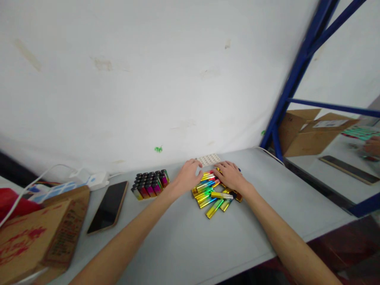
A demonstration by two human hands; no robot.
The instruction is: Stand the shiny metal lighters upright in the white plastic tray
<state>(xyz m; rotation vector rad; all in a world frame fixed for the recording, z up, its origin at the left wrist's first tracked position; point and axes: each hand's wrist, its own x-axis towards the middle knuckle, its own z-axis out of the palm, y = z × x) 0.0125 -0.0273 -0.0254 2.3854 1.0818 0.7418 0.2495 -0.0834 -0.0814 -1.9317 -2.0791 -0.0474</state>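
Observation:
A loose pile of shiny lighters (204, 194), yellow shading into green, blue, red and silver, lies on the grey table. My left hand (189, 176) is at the pile's left edge, fingers bent and thumb apart, with nothing visible in it. Across the right side of the pile rests my right hand (231, 175), fingers stretched out over several lighters and hiding part of them. Behind both hands a white tray with rows of holes (209, 159) lies near the wall. To the left, several lighters with black tops (150, 184) stand upright in a block.
A phone (108, 208) lies left of the upright lighters. Beyond it are a cardboard box (35, 237) and a power strip (96, 180) with cables. At right stands a blue metal frame (292, 79), with an open carton (308, 136) and another person's hand (372, 145) beyond it.

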